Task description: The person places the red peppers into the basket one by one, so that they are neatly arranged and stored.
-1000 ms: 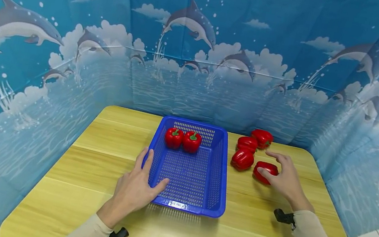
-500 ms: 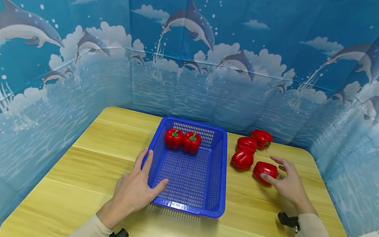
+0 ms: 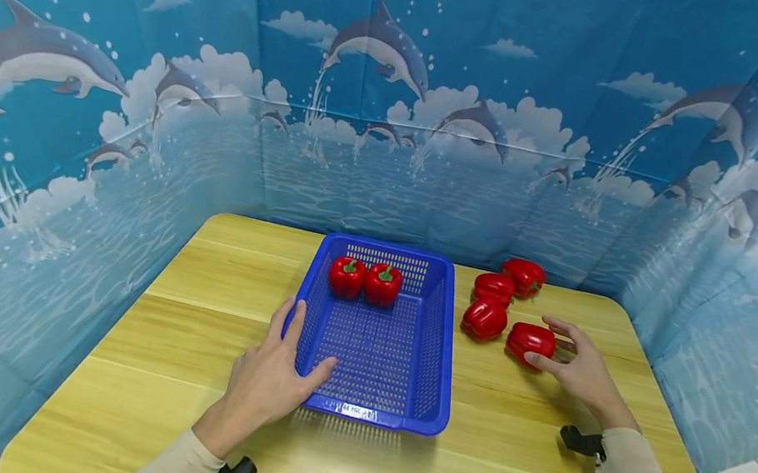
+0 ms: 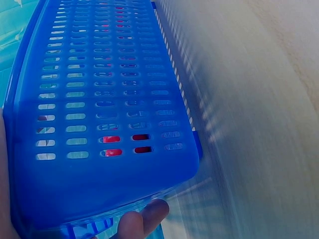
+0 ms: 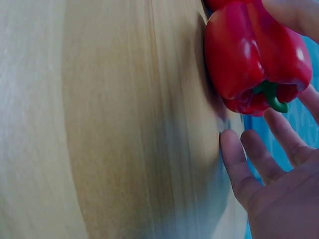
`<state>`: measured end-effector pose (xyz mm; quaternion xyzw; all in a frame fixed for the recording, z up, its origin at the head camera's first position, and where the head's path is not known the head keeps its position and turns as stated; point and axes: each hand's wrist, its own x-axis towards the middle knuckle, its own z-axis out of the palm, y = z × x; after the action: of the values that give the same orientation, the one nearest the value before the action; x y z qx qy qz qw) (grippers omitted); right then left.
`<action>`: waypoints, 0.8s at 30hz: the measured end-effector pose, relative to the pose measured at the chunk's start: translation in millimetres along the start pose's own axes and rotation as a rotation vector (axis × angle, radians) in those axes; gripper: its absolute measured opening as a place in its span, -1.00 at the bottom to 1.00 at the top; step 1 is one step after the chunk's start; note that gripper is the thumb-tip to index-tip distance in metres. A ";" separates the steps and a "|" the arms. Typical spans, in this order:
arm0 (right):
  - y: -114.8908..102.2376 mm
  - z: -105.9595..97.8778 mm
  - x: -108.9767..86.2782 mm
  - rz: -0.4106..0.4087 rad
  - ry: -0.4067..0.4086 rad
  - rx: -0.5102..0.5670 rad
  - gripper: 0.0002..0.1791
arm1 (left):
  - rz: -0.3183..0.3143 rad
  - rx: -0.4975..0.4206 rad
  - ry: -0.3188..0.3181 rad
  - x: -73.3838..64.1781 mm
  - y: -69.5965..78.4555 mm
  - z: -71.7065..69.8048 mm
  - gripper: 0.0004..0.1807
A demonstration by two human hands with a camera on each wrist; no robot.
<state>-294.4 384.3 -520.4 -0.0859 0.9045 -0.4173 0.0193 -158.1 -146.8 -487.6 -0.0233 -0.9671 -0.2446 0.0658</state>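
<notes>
My left hand point(image 3: 272, 370) rests at the blue plastic basket's point(image 3: 440, 340) left rim and near corner, fingers nearly straight; in the left wrist view, fingertips point(image 4: 155, 214) lie by the edge of its slotted wall. Two red bell peppers point(image 3: 365, 283) with green stems stand at the basket's far end. To the right of the basket, a red bell pepper point(image 3: 527, 344) lies on its side. My right hand point(image 3: 589, 381) is spread around its stem end, thumb at the near side. In the right wrist view the fingers stay loosely extended; whether they touch that pepper point(image 5: 259, 55) I cannot tell.
Three more red bell peppers lie between the basket and the right hand's pepper: one in front point(image 3: 484, 320), one behind it point(image 3: 494, 287), one farthest back point(image 3: 526, 278). A wooden table point(image 3: 204, 324) bears everything. Dolphin-print curtains point(image 3: 376, 168) hang around its back and sides.
My right hand has moved slightly right and nearer to me, its thumb sliding from over the pepper to its stem end. The left hand and the basket stay put.
</notes>
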 end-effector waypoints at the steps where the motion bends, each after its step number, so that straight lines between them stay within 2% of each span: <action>1: 0.6 0.1 -0.1 0.003 -0.004 -0.001 0.01 | 0.000 0.000 -0.001 -0.1 -0.1 0.1 0.26; 16: 3.3 2.1 0.2 0.010 -0.060 0.037 0.02 | -0.008 -0.020 0.002 -1.1 -0.3 -1.5 0.27; 24: 1.0 4.4 -0.7 0.009 -0.053 0.047 0.01 | -0.007 -0.015 0.004 -0.5 0.0 -0.3 0.27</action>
<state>-293.4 381.8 -524.1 -0.0921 0.8940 -0.4359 0.0471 -157.6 -146.9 -487.5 -0.0197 -0.9652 -0.2523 0.0665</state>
